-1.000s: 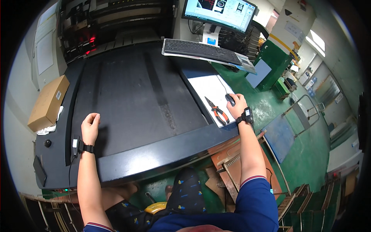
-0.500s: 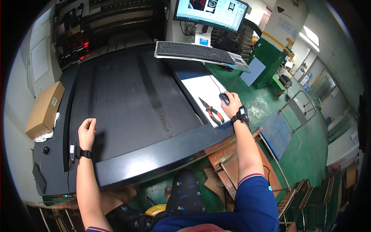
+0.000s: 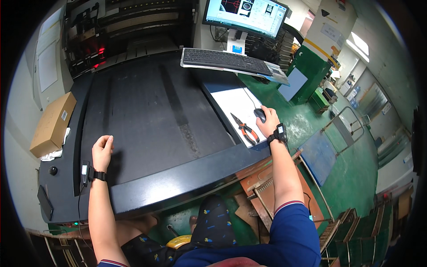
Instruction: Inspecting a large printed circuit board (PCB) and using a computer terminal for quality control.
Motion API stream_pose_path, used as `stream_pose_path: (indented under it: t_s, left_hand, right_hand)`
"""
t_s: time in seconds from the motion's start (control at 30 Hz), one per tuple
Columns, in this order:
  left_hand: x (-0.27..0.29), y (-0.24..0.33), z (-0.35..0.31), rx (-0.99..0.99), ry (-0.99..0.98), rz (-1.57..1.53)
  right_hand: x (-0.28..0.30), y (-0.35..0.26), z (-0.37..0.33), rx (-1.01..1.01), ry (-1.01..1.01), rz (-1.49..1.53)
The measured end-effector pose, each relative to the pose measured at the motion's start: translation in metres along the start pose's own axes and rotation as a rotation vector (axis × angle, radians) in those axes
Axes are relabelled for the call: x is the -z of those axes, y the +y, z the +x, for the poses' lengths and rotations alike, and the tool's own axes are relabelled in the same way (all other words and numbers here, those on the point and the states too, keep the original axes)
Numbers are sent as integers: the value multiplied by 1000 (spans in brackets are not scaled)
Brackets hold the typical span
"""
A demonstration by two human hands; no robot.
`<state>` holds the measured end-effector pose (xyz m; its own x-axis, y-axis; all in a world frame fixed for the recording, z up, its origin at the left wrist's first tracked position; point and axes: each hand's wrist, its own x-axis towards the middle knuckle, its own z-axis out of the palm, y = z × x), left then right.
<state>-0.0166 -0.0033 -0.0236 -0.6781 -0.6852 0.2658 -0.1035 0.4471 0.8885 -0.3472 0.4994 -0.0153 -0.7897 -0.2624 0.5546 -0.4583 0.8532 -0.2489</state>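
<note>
My right hand (image 3: 269,124) wraps over a black computer mouse (image 3: 259,115) on a white sheet of paper (image 3: 235,101) at the right side of the machine bed. Just left of it lies a pair of pliers (image 3: 245,128) with orange-and-black handles, its jaws pointing away from me. On the left, my left hand (image 3: 102,151) is held above the front left part of the dark flat bed (image 3: 142,111); its fingers are curled in and nothing shows in them. Both wrists wear black straps with small devices.
A monitor (image 3: 246,15) stands behind a black keyboard (image 3: 227,61) on a shelf at the back right. At the left edge are a cardboard box (image 3: 53,125), a black knob (image 3: 53,170) and a dark flat device (image 3: 45,202). A blue platform cart (image 3: 318,155) stands right.
My right hand stays on the mouse and my left hand keeps its curled pose. The whole view has shifted very slightly; nothing has been picked up or let go.
</note>
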Motion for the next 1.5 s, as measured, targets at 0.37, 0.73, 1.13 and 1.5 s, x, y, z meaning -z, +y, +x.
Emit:
stream_pose_path:
  t_s: [0.37,0.73,1.13,1.5]
  left_hand:
    - [0,6,-2,4,-2,7]
    - [-1,5,-1,4,-18,15]
    - [0,4,-1,-1,-27,14]
    - [0,5,-2,12,-31,12]
  right_hand:
    - [3,-6,-1,-25,49,25]
    - [-4,4,0,22,48,28]
    - [-2,5,1,18,-8,34]
    - [-3,2,0,20,10,24]
